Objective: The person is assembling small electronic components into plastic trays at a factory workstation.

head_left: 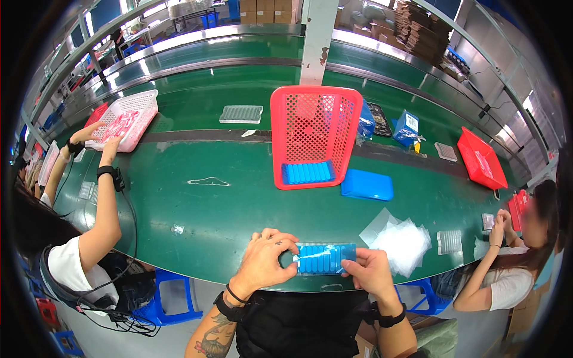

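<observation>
Just above the table's near edge, a flat clear tray [319, 259] filled with several blue oblong pieces lies between my hands, with shiny clear film over it. My left hand [267, 258] pinches its left end, thumb and forefinger curved into a ring. My right hand [369, 269] grips its right end, thumb on top over a darker blue part. To the right of my right hand lies a loose pile of clear plastic bags [399, 241]. Beyond the tray, a red perforated basket [316, 128] stands tilted, with a blue ribbed pack [308, 172] in its bottom.
A blue case [367, 185] lies beside the basket. Clear trays [240, 114] and blue packages [406, 128] sit farther back, near a white post [318, 48]. At left, a co-worker reaches into a pink basket [128, 122]; another works at right by a red bin [482, 160].
</observation>
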{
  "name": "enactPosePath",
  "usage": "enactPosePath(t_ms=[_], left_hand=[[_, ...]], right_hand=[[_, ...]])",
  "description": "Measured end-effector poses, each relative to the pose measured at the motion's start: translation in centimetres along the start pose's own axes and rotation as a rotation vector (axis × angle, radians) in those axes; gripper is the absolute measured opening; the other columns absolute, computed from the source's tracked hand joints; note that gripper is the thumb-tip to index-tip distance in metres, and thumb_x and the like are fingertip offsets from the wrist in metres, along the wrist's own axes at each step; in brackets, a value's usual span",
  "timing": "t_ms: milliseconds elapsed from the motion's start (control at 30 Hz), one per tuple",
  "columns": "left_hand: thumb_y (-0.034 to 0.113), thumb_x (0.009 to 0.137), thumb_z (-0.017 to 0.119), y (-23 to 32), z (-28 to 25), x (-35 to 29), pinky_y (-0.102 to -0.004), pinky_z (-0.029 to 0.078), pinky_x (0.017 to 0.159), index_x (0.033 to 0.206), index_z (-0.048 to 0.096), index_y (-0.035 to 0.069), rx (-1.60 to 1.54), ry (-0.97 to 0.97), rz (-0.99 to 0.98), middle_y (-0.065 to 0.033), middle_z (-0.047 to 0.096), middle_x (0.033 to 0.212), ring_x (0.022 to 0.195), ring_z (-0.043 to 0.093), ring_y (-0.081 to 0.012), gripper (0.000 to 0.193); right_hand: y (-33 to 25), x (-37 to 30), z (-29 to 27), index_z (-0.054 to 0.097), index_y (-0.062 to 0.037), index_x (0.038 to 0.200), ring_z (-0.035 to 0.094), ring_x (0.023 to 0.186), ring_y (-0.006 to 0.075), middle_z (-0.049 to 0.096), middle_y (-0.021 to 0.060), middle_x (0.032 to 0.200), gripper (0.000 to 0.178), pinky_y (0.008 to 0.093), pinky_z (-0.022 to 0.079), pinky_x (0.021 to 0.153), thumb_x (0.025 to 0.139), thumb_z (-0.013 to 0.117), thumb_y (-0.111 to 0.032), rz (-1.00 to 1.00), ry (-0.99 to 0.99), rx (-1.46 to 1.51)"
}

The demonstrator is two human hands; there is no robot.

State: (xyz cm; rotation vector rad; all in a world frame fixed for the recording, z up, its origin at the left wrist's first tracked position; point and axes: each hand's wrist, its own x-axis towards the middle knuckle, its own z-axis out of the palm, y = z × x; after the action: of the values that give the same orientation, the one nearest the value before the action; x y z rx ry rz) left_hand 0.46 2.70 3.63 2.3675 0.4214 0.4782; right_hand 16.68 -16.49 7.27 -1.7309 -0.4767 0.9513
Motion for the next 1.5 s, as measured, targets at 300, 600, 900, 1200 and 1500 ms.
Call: enactPosePath(t_ms=[300, 600, 900, 1200, 1500], left_hand=[[0.019, 0.061, 0.074, 0.7, 0.0, 0.2, -0.0380, 0.040, 0.081, 0.078, 0.064, 0.014, 0.032, -0.016, 0.031, 0.0015, 0.066, 0.101, 0.101, 0.056, -0.0247, 0.020], [0.021, 0.060, 0.074, 0.4, 0.0, -0.1, -0.0393, 0.040, 0.082, 0.075, 0.063, 0.013, 0.013, 0.017, 0.020, 0.0024, 0.066, 0.100, 0.100, 0.056, -0.0250, 0.020], [0.035, 0.053, 0.088, 2.2, -0.1, -1.4, -0.0388, 0.037, 0.089, 0.134, 0.046, 0.006, 0.079, -0.030, -0.059, -0.0046, 0.062, 0.109, 0.102, 0.054, -0.0249, 0.095], [0.042, 0.060, 0.083, 1.5, 0.1, -1.8, -0.0408, 0.038, 0.091, 0.141, 0.040, 0.003, 0.188, -0.140, -0.129, -0.0062, 0.063, 0.109, 0.105, 0.055, -0.0272, 0.099], [0.044, 0.059, 0.083, 1.8, 0.5, -1.3, -0.0399, 0.037, 0.092, 0.138, 0.043, 0.004, 0.124, -0.064, -0.052, -0.0049, 0.063, 0.109, 0.106, 0.054, -0.0257, 0.097]], right_hand=[[-1.0, -0.3, 3.1, 0.066, -0.0078, 0.101, 0.054, 0.108, 0.0339, 0.058, 0.0157, 0.108, 0.038, 0.0451, 0.045, 0.091, 0.065, 0.068, -0.020, -0.704, 0.020, -0.817], [0.6, 0.1, -0.6, 0.068, -0.0127, 0.104, 0.033, 0.129, 0.0460, 0.047, 0.0183, 0.128, 0.045, 0.0616, 0.021, 0.109, 0.059, 0.063, -0.014, -0.661, 0.080, -1.079], [2.3, 1.0, -0.1, 0.065, -0.0071, 0.084, 0.041, 0.123, 0.0431, 0.054, 0.0144, 0.113, 0.023, 0.0630, 0.023, 0.105, 0.075, 0.072, -0.027, -0.585, 0.213, -0.946], [-12.2, 2.2, 2.3, 0.047, -0.0036, 0.067, 0.048, 0.053, 0.0091, 0.053, 0.0029, 0.059, 0.030, 0.0277, 0.039, 0.049, 0.089, 0.064, -0.015, -0.703, -0.121, -0.249], [-7.7, 14.3, 2.4, 0.066, 0.0060, 0.089, 0.065, 0.080, 0.0450, 0.065, 0.0289, 0.077, 0.049, 0.0480, 0.053, 0.075, 0.081, 0.068, -0.043, -0.459, 0.331, -0.891]])
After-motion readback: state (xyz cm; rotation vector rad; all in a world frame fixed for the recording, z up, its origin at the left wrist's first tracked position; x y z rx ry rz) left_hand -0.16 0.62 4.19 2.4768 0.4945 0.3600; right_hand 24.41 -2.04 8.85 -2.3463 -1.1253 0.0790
